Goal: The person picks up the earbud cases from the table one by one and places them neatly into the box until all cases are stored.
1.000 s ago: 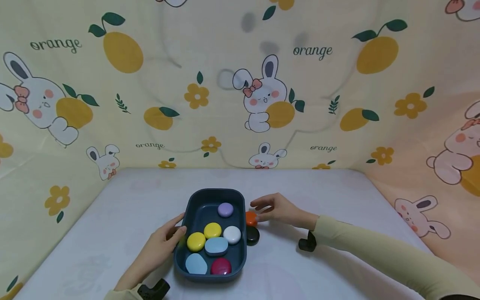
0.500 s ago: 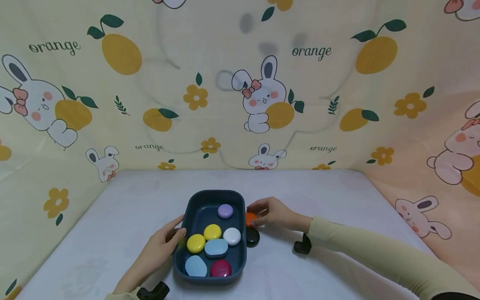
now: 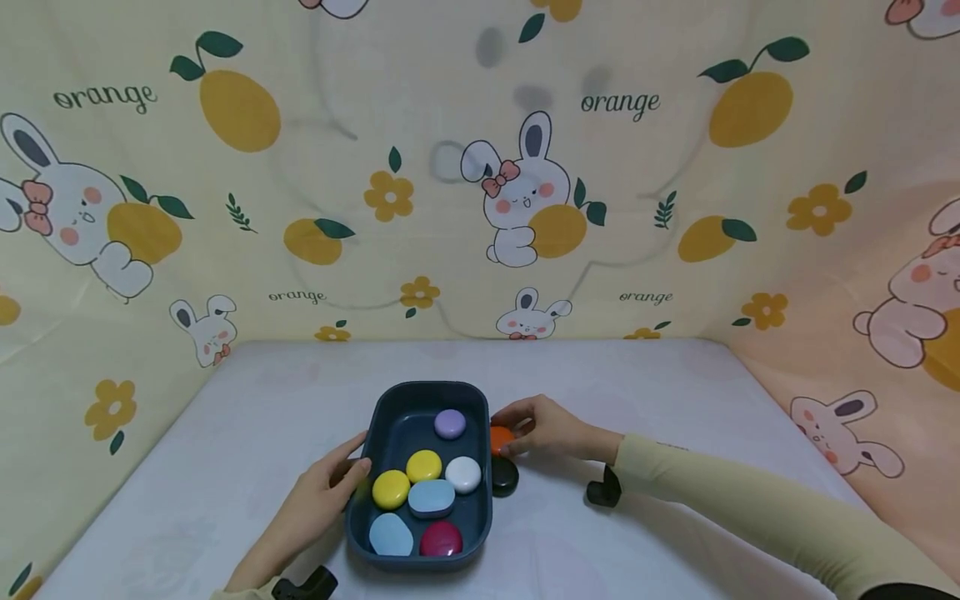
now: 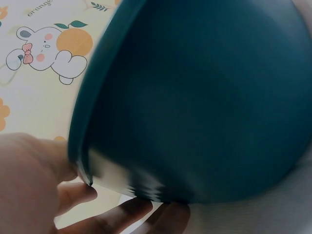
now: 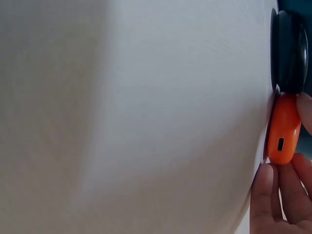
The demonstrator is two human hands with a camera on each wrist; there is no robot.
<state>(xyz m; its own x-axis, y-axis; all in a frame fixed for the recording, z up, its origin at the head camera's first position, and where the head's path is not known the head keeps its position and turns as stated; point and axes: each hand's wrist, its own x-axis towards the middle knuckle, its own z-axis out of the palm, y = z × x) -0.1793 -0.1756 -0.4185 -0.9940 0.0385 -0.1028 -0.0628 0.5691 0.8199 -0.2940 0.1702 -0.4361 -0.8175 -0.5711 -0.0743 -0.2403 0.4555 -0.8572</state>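
A dark blue rounded tray [image 3: 397, 408] holds several smooth pebble-shaped pieces, among them a purple one [image 3: 450, 424], a white one [image 3: 462, 475] and a dark red one [image 3: 441, 539]. My left hand [image 3: 318, 492] grips the tray's left side, thumb at the rim and fingers along the outer wall. Just outside the right wall, my right hand [image 3: 546, 427] holds an orange rounded case [image 5: 284, 127] between thumb and fingers. A small dark port shows on its edge in the right wrist view. Touching the orange case is a black round piece [image 5: 290, 51], beside the tray.
White cloth [image 3: 637, 533] covers the table. Behind and at both sides stands a printed curtain [image 3: 420, 92] with rabbits and oranges. Two yellow pieces [image 3: 423, 466] and two light blue pieces [image 3: 431, 498] also lie in the tray.
My right hand has moved slightly left and down, and its thumb and fingers have closed around the orange case. The left hand keeps its place at the tray.
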